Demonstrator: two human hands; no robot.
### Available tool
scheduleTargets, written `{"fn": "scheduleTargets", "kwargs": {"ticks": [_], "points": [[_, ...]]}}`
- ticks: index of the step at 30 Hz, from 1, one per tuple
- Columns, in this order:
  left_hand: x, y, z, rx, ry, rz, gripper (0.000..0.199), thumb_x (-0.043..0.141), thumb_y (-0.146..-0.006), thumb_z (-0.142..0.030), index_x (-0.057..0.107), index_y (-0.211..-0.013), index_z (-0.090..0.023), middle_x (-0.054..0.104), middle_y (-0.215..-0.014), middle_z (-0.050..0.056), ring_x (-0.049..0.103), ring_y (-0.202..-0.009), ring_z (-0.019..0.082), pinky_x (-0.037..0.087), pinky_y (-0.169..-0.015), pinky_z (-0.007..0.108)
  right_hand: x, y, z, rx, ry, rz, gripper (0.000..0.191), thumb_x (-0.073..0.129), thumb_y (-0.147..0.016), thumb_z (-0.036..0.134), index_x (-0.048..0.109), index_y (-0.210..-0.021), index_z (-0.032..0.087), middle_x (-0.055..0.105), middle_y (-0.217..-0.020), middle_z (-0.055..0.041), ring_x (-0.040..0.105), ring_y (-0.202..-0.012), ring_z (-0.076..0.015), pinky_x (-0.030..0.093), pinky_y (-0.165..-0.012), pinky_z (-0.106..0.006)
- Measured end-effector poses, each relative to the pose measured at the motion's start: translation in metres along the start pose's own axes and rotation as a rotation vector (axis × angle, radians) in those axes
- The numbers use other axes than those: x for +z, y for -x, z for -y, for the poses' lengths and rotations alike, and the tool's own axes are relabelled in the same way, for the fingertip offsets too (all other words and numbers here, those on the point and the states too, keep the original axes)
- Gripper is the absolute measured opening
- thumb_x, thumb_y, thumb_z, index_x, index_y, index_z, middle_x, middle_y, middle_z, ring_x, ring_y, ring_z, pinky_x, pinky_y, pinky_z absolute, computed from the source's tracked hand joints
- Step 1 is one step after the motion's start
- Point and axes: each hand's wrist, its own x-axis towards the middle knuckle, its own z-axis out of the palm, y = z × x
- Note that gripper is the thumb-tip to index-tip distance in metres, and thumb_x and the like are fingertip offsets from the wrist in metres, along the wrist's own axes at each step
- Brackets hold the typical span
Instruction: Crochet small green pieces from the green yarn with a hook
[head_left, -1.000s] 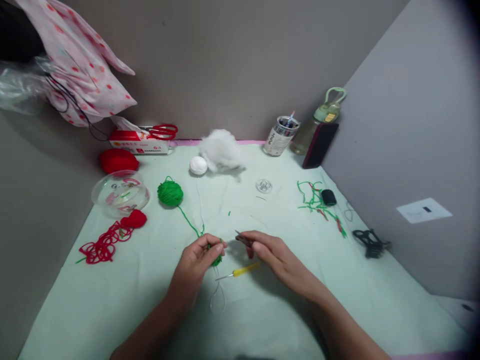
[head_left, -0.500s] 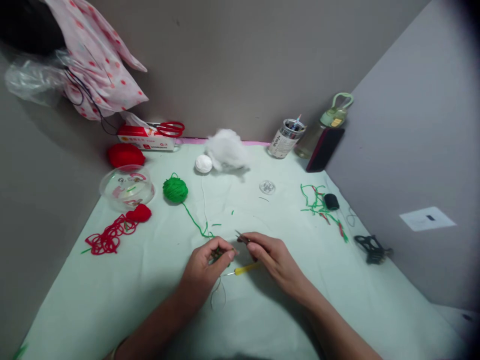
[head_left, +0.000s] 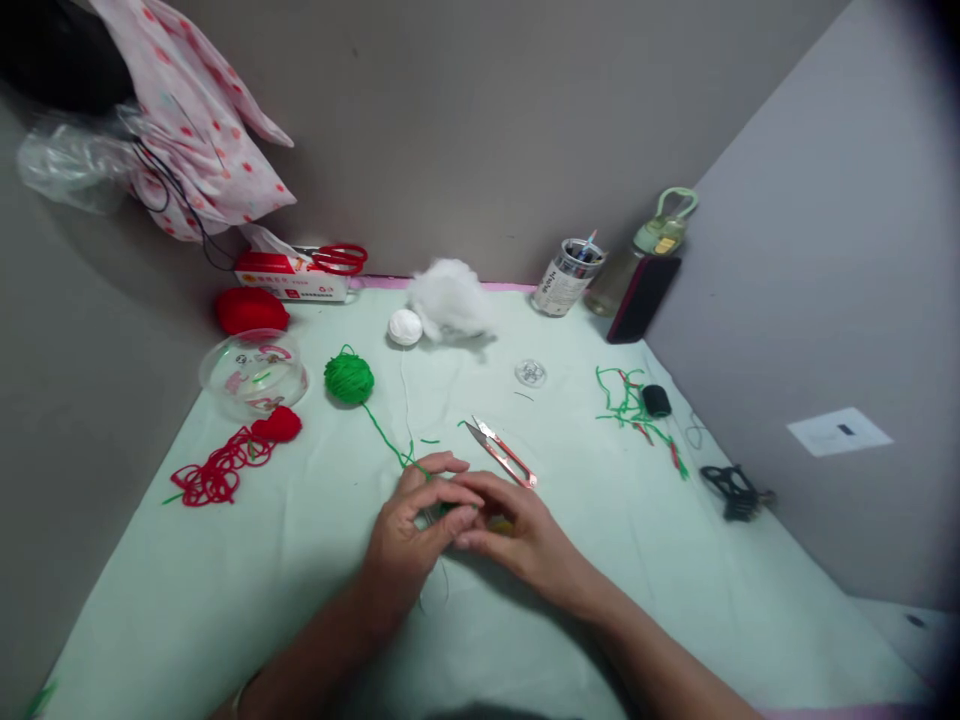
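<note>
My left hand [head_left: 416, 520] is curled, thumb and fingers closed on a small green yarn piece [head_left: 448, 508] that they mostly hide. My right hand [head_left: 525, 535] meets it from the other side, fingertips pinched at the same piece. Between the right fingers a bit of the yellow-handled crochet hook [head_left: 501, 525] shows; the rest of it is covered. Thread snips [head_left: 504, 455] with orange-red handles lie on the cloth just beyond my right hand. A green strand runs from my left hand to the green yarn ball [head_left: 349, 377]; a thin white thread leads to the white yarn ball [head_left: 405, 327].
Red yarn [head_left: 214, 475] lies tangled at left, near a clear plastic tub [head_left: 255, 375]. White stuffing [head_left: 451, 300] sits at the back, a tin of pens [head_left: 566, 280] and a bottle [head_left: 611, 285] to its right. Green yarn scraps [head_left: 626, 400] and a black clip [head_left: 739, 493] lie at right.
The snips have left my right hand and now lie on the cloth. My right hand has moved left to meet my left hand at the green piece, covering most of the crochet hook.
</note>
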Motion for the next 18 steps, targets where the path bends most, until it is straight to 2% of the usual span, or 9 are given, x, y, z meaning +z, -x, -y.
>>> {"fn": "scheduleTargets", "kwargs": {"ticks": [2, 4, 6, 9, 12, 14, 15, 17, 18], "points": [[0.001, 0.002, 0.000, -0.001, 0.018, 0.041, 0.010, 0.076, -0.084, -0.031, 0.085, -0.083, -0.026, 0.071, -0.127, 0.012, 0.059, -0.134, 0.031, 0.049, -0.107, 0.042, 0.003, -0.001, 0.003, 0.072, -0.051, 0.012, 0.022, 0.082, -0.085, 0.036, 0.078, -0.102, 0.022, 0.072, -0.087, -0.0012, 0.060, -0.073, -0.0143, 0.051, -0.066, -0.027], [0.000, 0.002, -0.002, 0.002, 0.026, 0.043, 0.014, 0.074, -0.088, -0.034, 0.085, -0.090, -0.026, 0.073, -0.127, 0.011, 0.061, -0.131, 0.030, 0.048, -0.108, 0.041, -0.002, -0.002, 0.006, 0.109, -0.078, -0.012, 0.016, 0.081, -0.085, 0.036, 0.078, -0.090, 0.020, 0.069, -0.078, -0.0001, 0.058, -0.069, -0.0133, 0.049, -0.064, -0.028], [-0.004, 0.001, -0.005, -0.010, 0.026, -0.010, 0.019, 0.071, -0.092, -0.038, 0.084, -0.102, -0.027, 0.075, -0.126, 0.009, 0.063, -0.127, 0.027, 0.046, -0.110, 0.040, -0.018, -0.002, 0.010, 0.125, -0.092, -0.071, 0.020, 0.081, -0.082, 0.038, 0.078, -0.088, 0.020, 0.069, -0.075, -0.0002, 0.057, -0.064, -0.0129, 0.049, -0.062, -0.028], [-0.012, -0.002, -0.009, -0.082, 0.030, -0.123, 0.026, 0.068, -0.096, -0.046, 0.079, -0.112, -0.028, 0.076, -0.124, 0.006, 0.064, -0.121, 0.024, 0.043, -0.107, 0.036, -0.053, 0.003, 0.017, 0.132, 0.001, -0.268, 0.027, 0.080, -0.082, 0.044, 0.079, -0.095, 0.020, 0.074, -0.077, -0.0026, 0.059, -0.062, -0.0141, 0.051, -0.061, -0.029], [-0.020, -0.004, -0.010, -0.107, 0.036, -0.180, 0.027, 0.067, -0.096, -0.050, 0.077, -0.109, -0.027, 0.076, -0.119, 0.004, 0.062, -0.116, 0.023, 0.042, -0.102, 0.034, -0.091, 0.012, 0.023, 0.127, 0.260, -0.414, 0.027, 0.075, -0.084, 0.045, 0.078, -0.094, 0.020, 0.074, -0.073, -0.0030, 0.061, -0.060, -0.0161, 0.053, -0.061, -0.031], [-0.021, -0.004, -0.011, -0.106, 0.049, -0.175, 0.026, 0.068, -0.096, -0.050, 0.076, -0.105, -0.026, 0.076, -0.116, 0.004, 0.062, -0.114, 0.023, 0.042, -0.101, 0.034, -0.111, 0.014, 0.026, 0.146, 0.530, -0.412, 0.028, 0.070, -0.088, 0.041, 0.078, -0.105, 0.021, 0.078, -0.078, -0.0047, 0.066, -0.063, -0.0183, 0.054, -0.064, -0.032], [-0.021, -0.004, -0.012, -0.108, 0.052, -0.162, 0.026, 0.069, -0.095, -0.049, 0.076, -0.103, -0.026, 0.076, -0.115, 0.004, 0.062, -0.113, 0.024, 0.042, -0.101, 0.034, -0.118, 0.011, 0.028, 0.122, 0.667, -0.409, 0.028, 0.068, -0.090, 0.039, 0.077, -0.110, 0.022, 0.080, -0.088, -0.0063, 0.068, -0.066, -0.0186, 0.055, -0.065, -0.033], [-0.018, -0.003, -0.013, -0.116, 0.043, -0.130, 0.026, 0.069, -0.094, -0.048, 0.076, -0.101, -0.025, 0.076, -0.113, 0.005, 0.063, -0.111, 0.024, 0.042, -0.101, 0.035, -0.128, -0.002, 0.030, 0.037, 0.893, -0.347, 0.024, 0.063, -0.093, 0.033, 0.075, -0.111, 0.023, 0.081, -0.104, -0.0089, 0.071, -0.071, -0.0197, 0.056, -0.068, -0.034], [-0.017, -0.003, -0.014, -0.119, 0.034, -0.115, 0.026, 0.069, -0.094, -0.048, 0.076, -0.100, -0.024, 0.076, -0.112, 0.005, 0.063, -0.110, 0.025, 0.042, -0.100, 0.035, -0.130, -0.014, 0.031, 0.019, 0.927, -0.330, 0.020, 0.063, -0.094, 0.031, 0.076, -0.107, 0.023, 0.081, -0.102, -0.0086, 0.072, -0.074, -0.0213, 0.056, -0.070, -0.035]]}}
